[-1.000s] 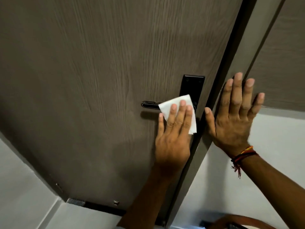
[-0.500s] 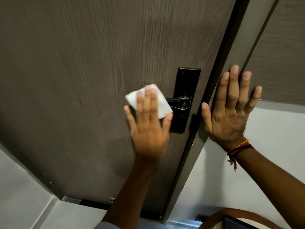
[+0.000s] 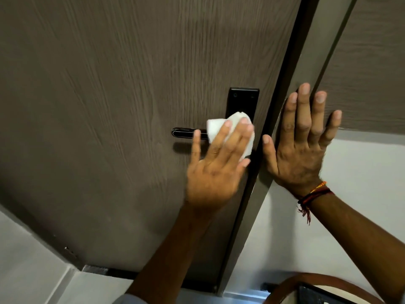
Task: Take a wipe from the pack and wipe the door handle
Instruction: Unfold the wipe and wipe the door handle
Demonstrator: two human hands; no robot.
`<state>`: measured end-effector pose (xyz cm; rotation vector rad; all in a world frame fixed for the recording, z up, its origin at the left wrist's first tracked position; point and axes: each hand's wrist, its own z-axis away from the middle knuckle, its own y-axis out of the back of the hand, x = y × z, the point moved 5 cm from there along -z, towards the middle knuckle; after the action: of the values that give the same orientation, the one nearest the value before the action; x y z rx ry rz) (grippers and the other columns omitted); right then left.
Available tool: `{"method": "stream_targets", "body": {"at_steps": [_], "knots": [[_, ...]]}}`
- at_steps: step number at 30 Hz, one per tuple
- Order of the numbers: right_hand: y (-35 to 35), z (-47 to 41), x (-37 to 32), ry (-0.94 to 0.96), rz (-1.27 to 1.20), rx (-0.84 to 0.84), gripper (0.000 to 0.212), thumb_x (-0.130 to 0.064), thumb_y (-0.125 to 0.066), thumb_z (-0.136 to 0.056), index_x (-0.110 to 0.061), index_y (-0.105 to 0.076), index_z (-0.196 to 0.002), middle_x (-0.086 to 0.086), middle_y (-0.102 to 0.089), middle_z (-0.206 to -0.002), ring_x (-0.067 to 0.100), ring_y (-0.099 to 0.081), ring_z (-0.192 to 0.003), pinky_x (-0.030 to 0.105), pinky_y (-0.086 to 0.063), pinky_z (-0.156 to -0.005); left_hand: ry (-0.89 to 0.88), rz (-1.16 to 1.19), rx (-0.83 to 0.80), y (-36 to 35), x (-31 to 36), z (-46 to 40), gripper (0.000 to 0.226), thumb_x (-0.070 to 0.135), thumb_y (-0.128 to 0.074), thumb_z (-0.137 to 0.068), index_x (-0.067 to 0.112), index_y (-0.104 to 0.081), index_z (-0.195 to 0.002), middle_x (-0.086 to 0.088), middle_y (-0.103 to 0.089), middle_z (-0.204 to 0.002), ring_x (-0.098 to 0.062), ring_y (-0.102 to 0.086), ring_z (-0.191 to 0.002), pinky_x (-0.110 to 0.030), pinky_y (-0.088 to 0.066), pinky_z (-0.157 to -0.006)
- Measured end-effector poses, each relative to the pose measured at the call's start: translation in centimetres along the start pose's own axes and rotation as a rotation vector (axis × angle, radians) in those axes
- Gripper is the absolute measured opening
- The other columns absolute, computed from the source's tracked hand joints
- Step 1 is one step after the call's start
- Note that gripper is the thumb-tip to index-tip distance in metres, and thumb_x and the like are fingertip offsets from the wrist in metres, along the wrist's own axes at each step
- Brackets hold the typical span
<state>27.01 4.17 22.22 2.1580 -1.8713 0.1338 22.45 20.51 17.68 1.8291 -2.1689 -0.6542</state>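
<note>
The head view is filled by a brown wood-grain door (image 3: 109, 106), seen from close in and tilted; a white wipe (image 3: 221, 126) is pressed against the black door handle (image 3: 184, 132) by the left hand (image 3: 215, 172), whose fingers (image 3: 235, 139) are spread and laid flat over the cloth rather than curled round it, so that the wipe is pinned under the fingers and not gripped in a closed fist; the wipe is bunched, and its upper edge is seen above the fingertips, over the root of the lever where it meets the black backplate (image 3: 242, 102); the free end of the lever is left uncovered, to the left of the pressing fingers, and its shadow is cast on the door just below it; the thumb of the left hand is stretched up across the lever, apart from the wipe; the right hand (image 3: 300, 150) is laid open and flat on the grey door frame (image 3: 285, 95), just to the right of the wiping hand, with nothing held in it; a red and orange thread bracelet (image 3: 313, 195) is worn on the right wrist; pale wall (image 3: 361, 172) is seen beyond the right hand; the pack of wipes is not seen.
</note>
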Motion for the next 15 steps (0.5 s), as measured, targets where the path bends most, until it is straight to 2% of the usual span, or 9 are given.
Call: {"method": "stream_targets", "body": {"at_steps": [3, 7, 11, 15], "knots": [[-0.1, 0.1, 0.1, 0.003, 0.005, 0.003, 0.082, -0.05, -0.035, -0.104, -0.01, 0.0, -0.167, 0.002, 0.018, -0.176, 0.021, 0.017, -0.163, 0.046, 0.013, -0.132, 0.196, -0.043, 0.009, 0.7, -4.4, 1.9, 0.07, 0.052, -0.038, -0.11, 0.017, -0.016, -0.166, -0.005, -0.029, -0.172, -0.02, -0.02, -0.161, -0.064, -0.015, -0.13], [-0.3, 0.1, 0.0, -0.005, -0.005, 0.013, 0.083, -0.05, -0.036, -0.104, -0.011, 0.0, -0.167, 0.0, 0.019, -0.176, 0.02, 0.017, -0.163, 0.046, 0.014, -0.132, 0.329, 0.058, -0.038, 1.5, -7.8, 2.3, 0.082, 0.065, -0.034, -0.106, 0.011, -0.018, -0.166, -0.007, -0.022, -0.175, -0.02, -0.016, -0.163, -0.054, 0.0, -0.133], [-0.4, 0.2, 0.1, -0.013, -0.01, 0.022, 0.082, -0.05, -0.036, -0.104, -0.011, -0.001, -0.167, 0.0, 0.019, -0.176, 0.02, 0.016, -0.163, 0.045, 0.014, -0.133, 0.334, 0.031, -0.028, 1.3, -5.8, 2.1, 0.093, 0.07, -0.037, -0.102, 0.006, -0.016, -0.166, -0.009, -0.011, -0.176, -0.026, -0.008, -0.165, -0.055, -0.002, -0.133], [-0.4, 0.3, -0.1, -0.006, -0.006, 0.023, 0.08, -0.049, -0.034, -0.104, -0.01, -0.002, -0.167, 0.0, 0.019, -0.176, 0.02, 0.016, -0.163, 0.046, 0.013, -0.133, 0.196, 0.052, -0.013, -0.1, -0.8, 1.5, 0.093, 0.071, -0.038, -0.102, 0.011, -0.007, -0.165, -0.007, -0.003, -0.174, -0.022, 0.001, -0.164, -0.056, -0.008, -0.133]]}}
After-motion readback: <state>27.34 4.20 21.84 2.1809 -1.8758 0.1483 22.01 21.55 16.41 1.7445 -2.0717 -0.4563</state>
